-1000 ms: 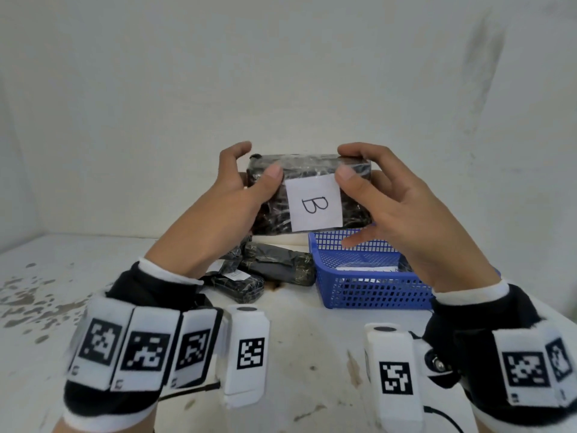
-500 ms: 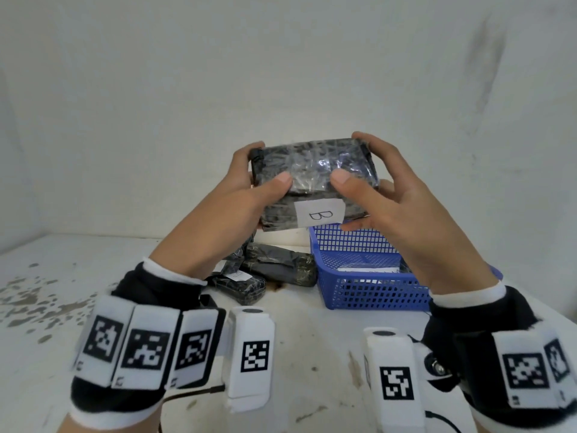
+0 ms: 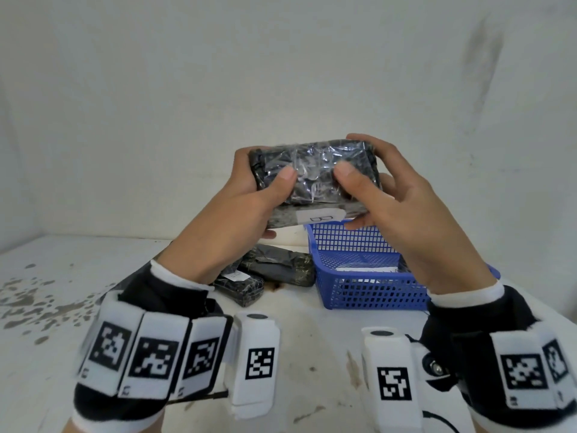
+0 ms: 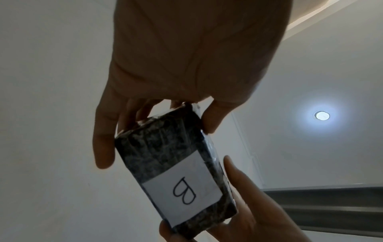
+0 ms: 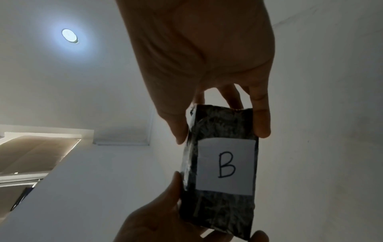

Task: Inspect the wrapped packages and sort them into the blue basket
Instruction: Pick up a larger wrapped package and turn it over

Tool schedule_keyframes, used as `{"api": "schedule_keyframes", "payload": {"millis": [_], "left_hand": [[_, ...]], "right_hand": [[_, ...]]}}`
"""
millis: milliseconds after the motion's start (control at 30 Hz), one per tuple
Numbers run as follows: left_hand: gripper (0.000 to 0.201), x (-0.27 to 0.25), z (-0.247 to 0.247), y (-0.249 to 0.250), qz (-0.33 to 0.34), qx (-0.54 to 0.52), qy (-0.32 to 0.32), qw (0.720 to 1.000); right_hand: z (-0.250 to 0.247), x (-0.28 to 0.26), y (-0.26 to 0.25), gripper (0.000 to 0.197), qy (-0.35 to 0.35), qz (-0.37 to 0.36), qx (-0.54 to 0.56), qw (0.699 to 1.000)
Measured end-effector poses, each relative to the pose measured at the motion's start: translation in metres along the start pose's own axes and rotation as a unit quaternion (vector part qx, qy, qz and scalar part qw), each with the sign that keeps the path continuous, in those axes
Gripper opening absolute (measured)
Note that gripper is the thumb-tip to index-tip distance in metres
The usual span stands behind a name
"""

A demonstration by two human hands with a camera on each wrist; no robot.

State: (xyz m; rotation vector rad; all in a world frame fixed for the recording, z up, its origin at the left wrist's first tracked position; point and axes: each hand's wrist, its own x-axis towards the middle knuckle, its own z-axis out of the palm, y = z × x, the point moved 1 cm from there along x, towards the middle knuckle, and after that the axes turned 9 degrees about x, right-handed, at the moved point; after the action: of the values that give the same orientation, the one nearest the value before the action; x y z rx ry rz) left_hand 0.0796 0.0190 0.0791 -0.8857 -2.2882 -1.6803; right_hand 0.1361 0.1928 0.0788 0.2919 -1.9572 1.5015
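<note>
Both hands hold a black plastic-wrapped package (image 3: pixel 312 179) up in the air, above the blue basket (image 3: pixel 368 276). My left hand (image 3: pixel 246 195) grips its left end and my right hand (image 3: pixel 381 189) its right end, thumbs on the top face. Its white label marked B (image 3: pixel 318 217) faces down and towards me. The wrist views show that label (image 4: pixel 182 191) (image 5: pixel 225 165) on the package (image 4: pixel 157 147) (image 5: pixel 223 208) from below. The basket holds at least one item with a white label (image 3: pixel 365 270).
Two more black wrapped packages (image 3: pixel 281 268) (image 3: pixel 239 284) lie on the white stained table (image 3: pixel 312 354), left of the basket. A white wall stands close behind. Wrist bands with square markers cover both forearms.
The package has been tipped so its B label, which faced me a second ago, now points downward; the glossy wrapped side is up. Both hands kept their hold.
</note>
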Motion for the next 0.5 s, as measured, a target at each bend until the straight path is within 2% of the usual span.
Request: {"api": "schedule_keyframes", "payload": {"millis": [133, 333, 400, 500], "left_hand": [[0.031, 0.0006, -0.0004, 0.001, -0.006, -0.002, 0.006, 1.0], [0.026, 0.0016, -0.0017, 0.0011, -0.009, 0.005, 0.021, 1.0], [0.024, 0.0023, -0.0014, 0.0003, -0.013, 0.011, 0.012, 1.0], [0.034, 0.0017, -0.0008, 0.0002, -0.023, 0.014, 0.0, 1.0]], "right_hand": [[-0.0027, 0.0011, 0.0008, 0.05, -0.001, 0.021, 0.042, 0.999], [-0.0043, 0.0005, -0.0003, 0.019, -0.003, 0.052, 0.069, 0.996], [-0.0033, -0.0001, -0.0007, 0.015, -0.005, 0.058, 0.059, 0.997], [-0.0008, 0.0, 0.0002, 0.014, -0.006, 0.066, 0.042, 0.997]]}}
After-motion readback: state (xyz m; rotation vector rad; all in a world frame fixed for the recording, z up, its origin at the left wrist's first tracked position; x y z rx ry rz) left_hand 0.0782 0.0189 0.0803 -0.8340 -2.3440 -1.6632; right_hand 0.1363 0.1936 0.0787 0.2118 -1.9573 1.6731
